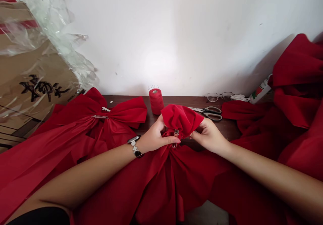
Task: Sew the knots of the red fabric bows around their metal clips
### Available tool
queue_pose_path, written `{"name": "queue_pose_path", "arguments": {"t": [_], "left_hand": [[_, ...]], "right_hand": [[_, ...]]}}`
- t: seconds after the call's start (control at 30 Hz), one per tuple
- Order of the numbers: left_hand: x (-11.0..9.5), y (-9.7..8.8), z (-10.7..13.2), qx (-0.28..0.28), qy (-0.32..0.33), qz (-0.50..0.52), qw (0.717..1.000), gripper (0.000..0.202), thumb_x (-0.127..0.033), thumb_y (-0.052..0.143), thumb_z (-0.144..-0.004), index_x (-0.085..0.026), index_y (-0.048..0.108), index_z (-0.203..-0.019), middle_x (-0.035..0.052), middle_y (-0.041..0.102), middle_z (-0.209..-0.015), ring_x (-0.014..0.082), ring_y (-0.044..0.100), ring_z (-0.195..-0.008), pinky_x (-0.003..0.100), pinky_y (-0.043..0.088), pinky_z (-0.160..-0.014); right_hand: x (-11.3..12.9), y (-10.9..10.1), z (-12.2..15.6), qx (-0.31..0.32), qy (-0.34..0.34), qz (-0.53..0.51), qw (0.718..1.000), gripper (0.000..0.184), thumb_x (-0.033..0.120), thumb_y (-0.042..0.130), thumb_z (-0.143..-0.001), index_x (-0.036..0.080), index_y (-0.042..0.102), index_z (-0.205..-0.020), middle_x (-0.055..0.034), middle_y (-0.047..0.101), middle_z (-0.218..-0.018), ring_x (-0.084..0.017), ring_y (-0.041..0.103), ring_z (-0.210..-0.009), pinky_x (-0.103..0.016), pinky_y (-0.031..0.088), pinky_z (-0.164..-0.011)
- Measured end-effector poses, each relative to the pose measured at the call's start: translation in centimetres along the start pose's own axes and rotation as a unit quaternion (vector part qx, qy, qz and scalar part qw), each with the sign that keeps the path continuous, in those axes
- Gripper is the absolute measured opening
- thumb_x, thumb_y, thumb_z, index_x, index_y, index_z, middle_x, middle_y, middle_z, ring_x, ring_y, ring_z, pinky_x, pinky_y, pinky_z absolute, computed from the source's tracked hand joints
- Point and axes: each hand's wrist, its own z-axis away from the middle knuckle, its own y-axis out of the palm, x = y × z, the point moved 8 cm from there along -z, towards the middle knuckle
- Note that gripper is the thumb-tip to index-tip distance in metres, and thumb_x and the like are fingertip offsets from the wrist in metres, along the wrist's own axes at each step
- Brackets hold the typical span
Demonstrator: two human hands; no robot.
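A sewing workshop: red fabric bows (121, 112), thread cone (156, 101), scissors (205, 113)

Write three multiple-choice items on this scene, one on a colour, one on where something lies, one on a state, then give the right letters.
1. What colour is the spool of thread?
A. red
B. white
C. black

2. Where do the eyeglasses lie?
A. on the floor
B. on the wooden table by the wall
C. on top of the spool of thread

3. What state is the red cloth between the left hand and right hand in?
A. spread flat
B. folded inside a bag
C. gathered and pinched, with a metal clip on it

1: A, the thread wound on it is red.
2: B, they rest on the tabletop beyond the scissors.
3: C, both hands pinch its bunched folds around the metal clip.
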Motion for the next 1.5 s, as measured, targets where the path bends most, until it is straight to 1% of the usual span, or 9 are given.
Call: {"name": "queue_pose_path", "arguments": {"t": [0.13, 0.37, 0.47, 0.63, 0.73, 0.87, 1.13, 1.4, 1.5], "left_hand": [[1.7, 0.1, 0.3, -0.065, -0.090, 0.090, 0.990, 0.077, -0.038, 0.078, -0.072, -0.019, 0.032, -0.131, 0.0084, 0.067, -0.106, 0.0217, 0.065, -0.099, 0.036, 0.049, -0.090], [3.3, 1.6, 0.7, -0.010, -0.220, 0.202, 0.954, 0.041, -0.049, 0.065, -0.081, -0.011, 0.063, -0.098, 0.0090, 0.072, -0.087, 0.0203, 0.068, -0.087, 0.035, 0.049, -0.091], [3.1, 1.4, 0.7, -0.023, -0.209, 0.181, 0.961, 0.041, -0.052, 0.059, -0.085, -0.013, 0.064, -0.098, 0.0068, 0.072, -0.085, 0.0199, 0.067, -0.084, 0.034, 0.049, -0.087], [2.0, 0.5, 0.7, -0.081, -0.127, 0.062, 0.987, 0.042, -0.054, 0.056, -0.085, -0.018, 0.060, -0.106, 0.0071, 0.066, -0.112, 0.0226, 0.058, -0.111, 0.032, 0.041, -0.100], [1.9, 0.9, 1.0, -0.085, -0.121, 0.042, 0.988, 0.038, -0.054, 0.051, -0.088, -0.018, 0.055, -0.098, 0.0052, 0.064, -0.096, 0.0195, 0.060, -0.095, 0.031, 0.045, -0.091], [2.0, 1.6, 1.2, -0.069, -0.125, 0.065, 0.988, 0.031, -0.050, 0.046, -0.092, -0.019, 0.047, -0.088, -0.0014, 0.054, -0.076, 0.0125, 0.054, -0.069, 0.027, 0.047, -0.073], [1.4, 1.8, 1.2, -0.060, -0.109, -0.011, 0.992, 0.027, -0.046, 0.046, -0.092, -0.019, 0.046, -0.088, -0.0010, 0.053, -0.075, 0.0135, 0.053, -0.072, 0.029, 0.044, -0.077], [1.4, 2.5, 0.8, -0.021, -0.115, 0.001, 0.993, 0.035, -0.052, 0.046, -0.090, -0.019, 0.046, -0.080, -0.0007, 0.053, -0.072, 0.0141, 0.052, -0.069, 0.028, 0.044, -0.074], [1.4, 2.4, 0.6, -0.014, -0.118, -0.016, 0.993, 0.033, -0.048, 0.045, -0.092, -0.018, 0.049, -0.079, 0.0001, 0.056, -0.073, 0.0142, 0.054, -0.071, 0.028, 0.044, -0.076]], "right_hand": [[-1.0, -1.1, 0.2, -0.060, 0.021, 0.118, 0.991, 0.010, 0.019, 0.056, -0.079, 0.016, 0.063, -0.072, -0.0032, 0.066, -0.071, -0.017, 0.063, -0.069, -0.029, 0.051, -0.071], [-0.7, -1.0, 0.2, -0.040, 0.056, 0.194, 0.979, 0.012, 0.017, 0.050, -0.082, 0.018, 0.062, -0.081, -0.0042, 0.069, -0.079, -0.018, 0.065, -0.073, -0.029, 0.050, -0.071], [-0.3, -0.1, 0.1, 0.009, 0.073, 0.149, 0.986, 0.015, 0.015, 0.048, -0.082, 0.019, 0.059, -0.091, -0.0044, 0.069, -0.091, -0.018, 0.065, -0.085, -0.030, 0.050, -0.081], [0.6, 0.9, 0.5, 0.047, 0.067, 0.138, 0.987, 0.033, 0.015, 0.049, -0.081, 0.020, 0.056, -0.113, -0.0079, 0.066, -0.112, -0.021, 0.062, -0.103, -0.036, 0.047, -0.094], [0.1, 0.9, 0.4, 0.053, 0.073, 0.106, 0.990, 0.039, 0.015, 0.050, -0.082, 0.020, 0.055, -0.120, -0.0070, 0.067, -0.112, -0.019, 0.064, -0.098, -0.035, 0.047, -0.094], [-1.6, -0.2, -0.2, 0.010, 0.111, 0.047, 0.993, 0.029, 0.020, 0.052, -0.080, 0.018, 0.065, -0.106, -0.0071, 0.069, -0.110, -0.021, 0.065, -0.095, -0.035, 0.050, -0.090], [-1.9, 0.1, -0.5, 0.026, 0.156, -0.084, 0.984, 0.015, 0.023, 0.059, -0.076, 0.017, 0.071, -0.083, -0.0029, 0.074, -0.088, -0.018, 0.067, -0.084, -0.034, 0.050, -0.092], [-1.8, 0.2, -0.7, 0.048, 0.087, -0.053, 0.994, 0.014, 0.016, 0.056, -0.076, 0.015, 0.070, -0.082, -0.0022, 0.073, -0.085, -0.016, 0.066, -0.080, -0.030, 0.051, -0.084], [-1.1, -0.3, -1.1, 0.088, 0.053, 0.055, 0.993, 0.018, 0.013, 0.052, -0.077, 0.015, 0.070, -0.078, -0.0015, 0.071, -0.083, -0.014, 0.063, -0.076, -0.026, 0.050, -0.075]]}}
